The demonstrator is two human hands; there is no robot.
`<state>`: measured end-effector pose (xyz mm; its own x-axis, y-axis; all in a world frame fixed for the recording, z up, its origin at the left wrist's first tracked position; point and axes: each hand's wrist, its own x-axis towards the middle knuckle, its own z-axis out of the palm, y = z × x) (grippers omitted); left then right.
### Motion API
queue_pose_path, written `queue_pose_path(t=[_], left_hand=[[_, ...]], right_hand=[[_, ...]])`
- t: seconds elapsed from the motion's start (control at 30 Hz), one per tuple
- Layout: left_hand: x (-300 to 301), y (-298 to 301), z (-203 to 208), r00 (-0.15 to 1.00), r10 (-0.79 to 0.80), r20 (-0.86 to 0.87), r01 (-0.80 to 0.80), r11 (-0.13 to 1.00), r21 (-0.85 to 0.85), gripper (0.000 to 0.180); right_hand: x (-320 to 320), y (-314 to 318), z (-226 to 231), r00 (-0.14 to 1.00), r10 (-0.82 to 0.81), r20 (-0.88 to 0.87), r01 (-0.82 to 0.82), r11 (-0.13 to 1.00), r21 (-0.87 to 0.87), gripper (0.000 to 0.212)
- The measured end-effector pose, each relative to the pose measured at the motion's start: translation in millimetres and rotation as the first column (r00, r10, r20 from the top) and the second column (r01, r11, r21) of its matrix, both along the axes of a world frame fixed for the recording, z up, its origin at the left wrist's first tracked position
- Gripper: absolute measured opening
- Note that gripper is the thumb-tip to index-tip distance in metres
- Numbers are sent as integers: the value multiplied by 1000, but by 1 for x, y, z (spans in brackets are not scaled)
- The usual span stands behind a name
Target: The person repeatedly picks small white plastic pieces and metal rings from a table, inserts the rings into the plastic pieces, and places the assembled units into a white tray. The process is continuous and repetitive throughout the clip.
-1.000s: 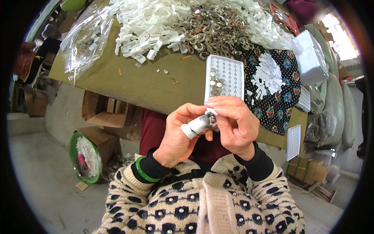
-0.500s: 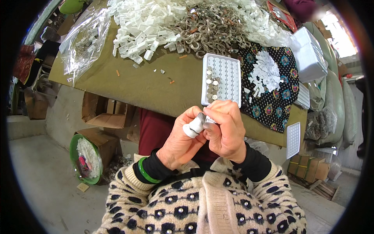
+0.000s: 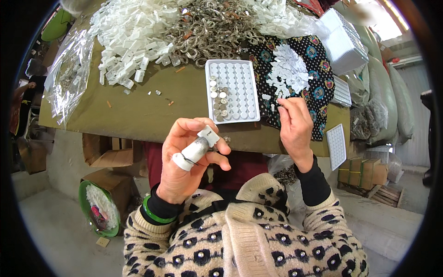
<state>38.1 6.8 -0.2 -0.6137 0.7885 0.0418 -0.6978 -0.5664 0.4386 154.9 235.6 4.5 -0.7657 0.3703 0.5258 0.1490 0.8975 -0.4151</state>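
Observation:
My left hand [image 3: 184, 157] grips a small white plastic piece [image 3: 209, 135] with a dark mark on its face. One of its fingers wears a white, smudged finger sleeve [image 3: 190, 155] bound with a dark band. A green bangle circles that wrist. My right hand [image 3: 296, 131] reaches over the edge of a dark patterned cloth [image 3: 323, 94], thumb and forefinger slightly apart. Its fingertips are beside a heap of small flat white pieces [image 3: 290, 69]. Between the hands lies a white tray [image 3: 242, 92] with rows of round pockets, several holding silver and white discs [image 3: 220, 104].
White plastic pieces [image 3: 134, 46] form a big pile at the far left, beside brownish looped parts [image 3: 212, 30]. Stacked white trays [image 3: 342, 41] stand far right, with a loose tray [image 3: 336, 147] at the table's right edge. A green basin [image 3: 99, 210] sits on the floor.
My hands were together in front of me and have parted. The right went to the white pieces on the cloth; the left moved left with the plastic piece. The view has shifted right.

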Motion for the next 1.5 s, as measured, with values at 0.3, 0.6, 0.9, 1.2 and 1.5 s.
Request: queue_pose_path(t=[0.3, 0.6, 0.9, 1.2, 1.5], left_hand=[[6, 3, -8, 998, -63, 25, 66, 988, -139, 27], [7, -1, -13, 992, -112, 51, 118, 979, -163, 37], [10, -3, -13, 987, -109, 116, 129, 974, -184, 37], [10, -5, -6, 966, -114, 231, 146, 981, -128, 29], [9, -7, -7, 967, -115, 226, 152, 976, -153, 31]], right_hand=[[1, 17, -13, 990, 70, 120, -82, 992, 96, 19], [1, 20, -6, 980, 100, 171, -111, 992, 55, 18], [12, -42, 31, 971, 235, -40, -200, 711, -674, 2], [-18, -84, 17, 917, 283, -280, -398, 673, -623, 9], [-21, -84, 17, 922, 326, -208, -385, 731, -564, 6]])
